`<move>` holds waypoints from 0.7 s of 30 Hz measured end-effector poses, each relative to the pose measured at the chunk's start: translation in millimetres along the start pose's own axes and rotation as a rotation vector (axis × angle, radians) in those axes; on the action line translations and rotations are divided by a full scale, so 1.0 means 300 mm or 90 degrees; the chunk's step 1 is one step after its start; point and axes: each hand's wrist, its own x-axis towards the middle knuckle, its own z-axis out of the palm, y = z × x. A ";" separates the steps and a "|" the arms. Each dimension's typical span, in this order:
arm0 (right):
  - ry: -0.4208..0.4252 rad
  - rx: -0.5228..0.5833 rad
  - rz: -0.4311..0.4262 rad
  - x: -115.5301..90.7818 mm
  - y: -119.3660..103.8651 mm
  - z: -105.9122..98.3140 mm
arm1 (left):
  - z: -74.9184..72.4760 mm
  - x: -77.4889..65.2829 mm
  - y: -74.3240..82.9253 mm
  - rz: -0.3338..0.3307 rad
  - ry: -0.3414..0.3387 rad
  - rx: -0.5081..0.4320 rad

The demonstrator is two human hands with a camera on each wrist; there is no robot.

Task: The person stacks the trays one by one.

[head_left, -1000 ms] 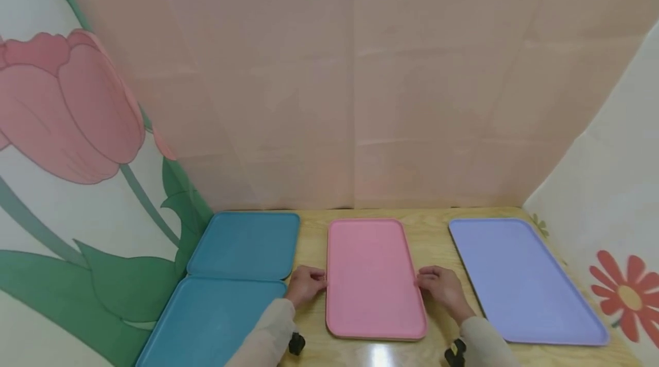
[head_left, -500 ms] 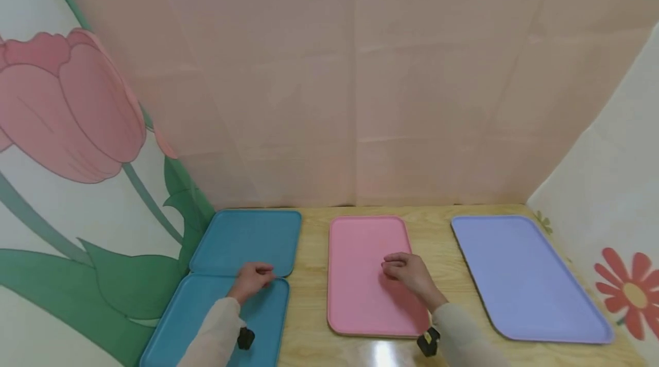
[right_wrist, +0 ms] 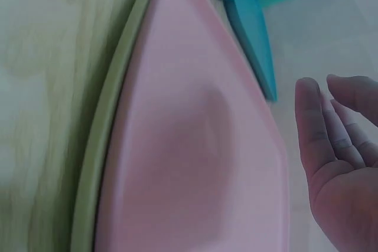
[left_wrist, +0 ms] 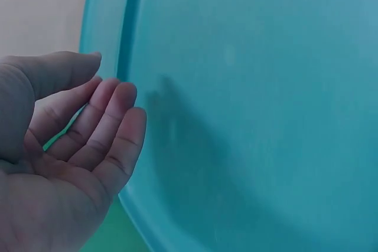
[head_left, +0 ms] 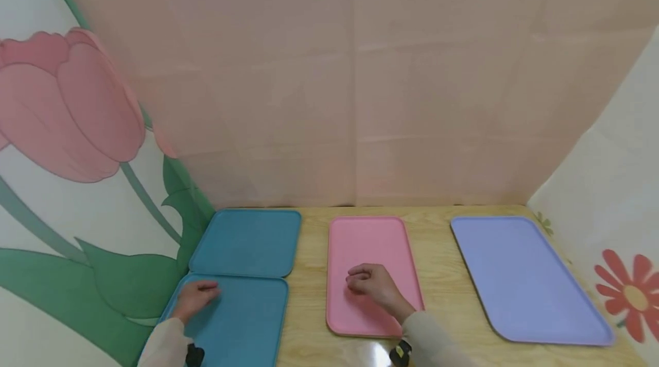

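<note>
My left hand [head_left: 194,300] hovers over the left side of the near blue tray [head_left: 239,321], its fingers loosely bent and holding nothing. In the left wrist view, its shadow falls on the tray's flat surface. My right hand [head_left: 380,288] is above the pink tray [head_left: 368,238] in the middle, with nothing in its fingers. Seen from the right wrist, thumb and fingertips stand apart, and a yellow-green edge [right_wrist: 100,140] shows beneath the pink tray. A second blue tray [head_left: 247,244] lies directly behind the near one.
A lavender tray [head_left: 525,281] lies at the right of the wooden table [head_left: 437,241]. Beige paper [head_left: 355,81] rises behind the table. A tulip-printed panel [head_left: 118,230] borders the left, and a white flower-printed panel [head_left: 607,184] the right.
Both hands have released the pink tray's sides. My left hand has moved left over the near blue tray, and my right hand has moved left above the pink tray. The trays stay in place.
</note>
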 end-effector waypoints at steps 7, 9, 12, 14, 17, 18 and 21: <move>-0.043 0.012 0.010 -0.015 0.023 0.114 | -0.091 -0.033 -0.067 -0.027 0.024 0.023; -0.055 0.017 0.012 -0.023 0.030 0.152 | -0.114 -0.039 -0.083 -0.045 0.028 0.017; -0.068 0.020 0.018 -0.029 0.038 0.210 | -0.152 -0.043 -0.103 -0.062 0.031 0.009; -0.079 0.019 0.021 -0.030 0.041 0.247 | -0.178 -0.042 -0.110 -0.074 0.033 0.010; -0.097 0.009 0.028 -0.032 0.047 0.296 | -0.208 -0.035 -0.114 -0.087 0.033 0.017; -0.103 0.008 0.029 -0.033 0.050 0.309 | -0.213 -0.032 -0.114 -0.094 0.034 0.019; -0.105 -0.003 0.032 -0.041 0.068 0.338 | -0.218 -0.029 -0.104 -0.100 0.037 0.040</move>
